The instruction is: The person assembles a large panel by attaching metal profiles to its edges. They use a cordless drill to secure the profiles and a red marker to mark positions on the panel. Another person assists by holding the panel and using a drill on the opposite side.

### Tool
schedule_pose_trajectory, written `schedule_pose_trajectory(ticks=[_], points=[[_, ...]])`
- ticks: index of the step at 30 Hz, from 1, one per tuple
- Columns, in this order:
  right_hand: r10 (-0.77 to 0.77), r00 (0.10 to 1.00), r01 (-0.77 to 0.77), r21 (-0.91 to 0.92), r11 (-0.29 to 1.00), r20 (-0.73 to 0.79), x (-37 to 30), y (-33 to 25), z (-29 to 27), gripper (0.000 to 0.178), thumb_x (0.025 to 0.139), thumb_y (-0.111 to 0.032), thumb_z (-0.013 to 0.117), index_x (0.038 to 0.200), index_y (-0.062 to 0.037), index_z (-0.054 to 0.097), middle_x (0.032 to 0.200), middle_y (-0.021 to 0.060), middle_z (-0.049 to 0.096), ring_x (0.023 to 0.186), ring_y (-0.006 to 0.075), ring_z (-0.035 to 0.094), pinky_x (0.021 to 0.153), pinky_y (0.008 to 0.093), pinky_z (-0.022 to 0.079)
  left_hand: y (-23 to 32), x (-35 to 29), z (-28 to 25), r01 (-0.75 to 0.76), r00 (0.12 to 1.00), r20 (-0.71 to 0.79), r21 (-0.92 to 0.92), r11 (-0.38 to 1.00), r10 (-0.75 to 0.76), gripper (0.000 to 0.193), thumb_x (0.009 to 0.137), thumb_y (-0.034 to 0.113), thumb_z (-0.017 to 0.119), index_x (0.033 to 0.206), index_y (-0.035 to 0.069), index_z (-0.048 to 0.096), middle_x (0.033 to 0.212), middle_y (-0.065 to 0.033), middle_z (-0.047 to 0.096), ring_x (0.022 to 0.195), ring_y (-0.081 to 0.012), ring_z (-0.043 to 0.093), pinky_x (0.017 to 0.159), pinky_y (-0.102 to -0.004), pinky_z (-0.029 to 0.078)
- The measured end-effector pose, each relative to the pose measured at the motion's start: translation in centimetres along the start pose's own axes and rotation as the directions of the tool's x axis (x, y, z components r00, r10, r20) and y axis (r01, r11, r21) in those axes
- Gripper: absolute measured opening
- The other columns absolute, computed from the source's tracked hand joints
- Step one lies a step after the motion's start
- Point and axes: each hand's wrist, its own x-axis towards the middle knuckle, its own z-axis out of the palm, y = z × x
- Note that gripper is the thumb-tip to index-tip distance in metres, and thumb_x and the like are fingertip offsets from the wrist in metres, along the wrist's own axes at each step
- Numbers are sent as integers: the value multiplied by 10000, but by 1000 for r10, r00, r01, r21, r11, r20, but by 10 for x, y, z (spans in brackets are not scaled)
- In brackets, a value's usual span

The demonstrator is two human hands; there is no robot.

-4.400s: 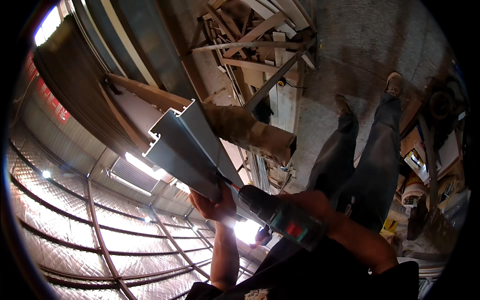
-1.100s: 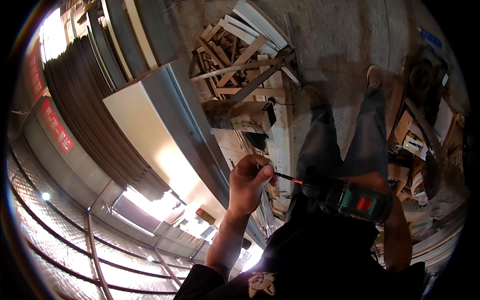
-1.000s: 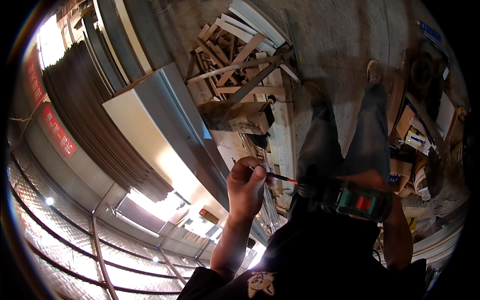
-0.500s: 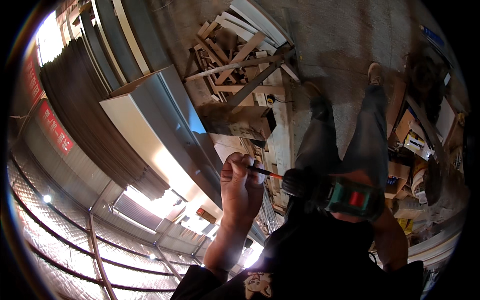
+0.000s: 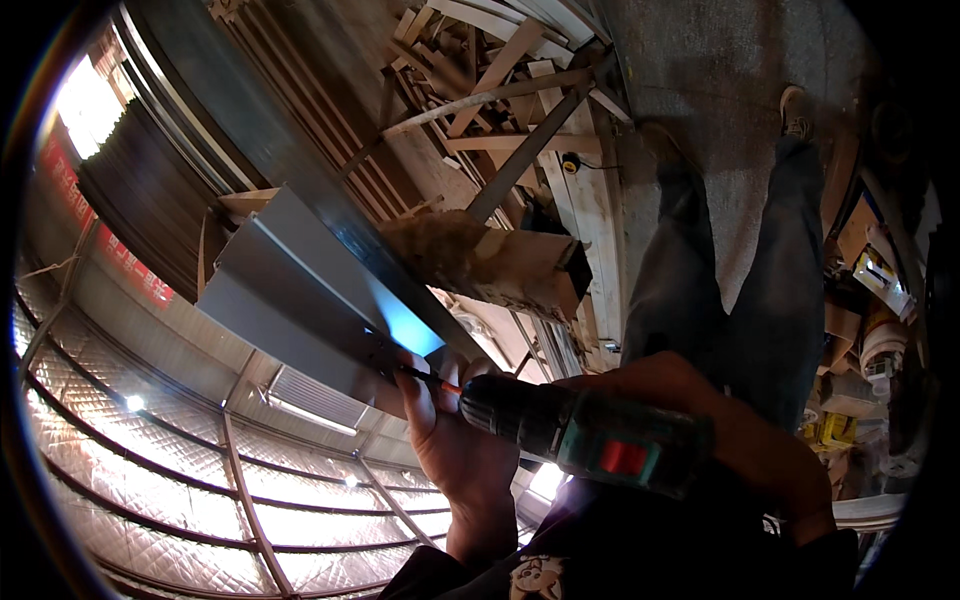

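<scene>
My right hand (image 5: pixel 660 385) is closed around the handle of a dark green cordless drill (image 5: pixel 590 435) with a red patch on its body. A thin driver bit (image 5: pixel 449 386), red near the chuck, points left from it. The thumb and fingers of my left hand (image 5: pixel 465 450) close about the front of the bit, against a grey metal channel (image 5: pixel 300 290). Whether a screw sits at the tip is too small to tell. Blue-white light shines on the channel's inner face beside my fingers.
A rough timber block (image 5: pixel 530 275) lies beyond the channel. Further off are a heap of wood offcuts (image 5: pixel 490 80) and a small yellow-black tape measure (image 5: pixel 571 163). Boxes and a white bucket (image 5: pixel 884 340) crowd the right side. Stacked dark sheets (image 5: pixel 150 200) stand at the left.
The drill and both hands have moved left, bringing the bit's tip to the metal channel. Before, my left hand pinched the bit's front end away from the channel. The view has shifted too.
</scene>
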Motion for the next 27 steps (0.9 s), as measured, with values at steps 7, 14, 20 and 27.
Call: schedule_pose_trajectory(ticks=[7,14,20,27], points=[[124,992,-121,-150,981,8,1,-13,6,733,858,-296,777,1529,-181,506,1086,123,747,970,267,755,886,367,591,-2,-1,8,-14,989,148,-59,998,22,295,1081,404,527,1266,246,693,803,56,462,767,-111,411,756,-303,377],[383,921,-273,-584,765,71,14,-46,7,648,891,-252,693,1518,-245,527,907,88,708,820,267,723,744,361,581,-4,5,4,-42,962,271,5,999,39,299,1081,400,530,1271,248,703,779,77,395,736,-99,336,694,-285,275],[111,993,-119,-475,872,-46,-2,-22,9,647,878,-181,680,1505,-261,543,948,63,730,803,265,711,712,354,574,-3,6,9,-33,967,255,62,998,16,295,1068,408,554,1268,260,712,755,89,354,718,-98,313,681,-290,266],[63,998,-65,-491,869,-21,12,-36,8,627,872,-147,684,1486,-186,564,964,75,741,776,241,707,697,356,565,1,-2,11,-8,988,151,192,981,-21,319,1041,505,563,1120,206,639,762,63,400,718,-120,360,670,-307,310]])
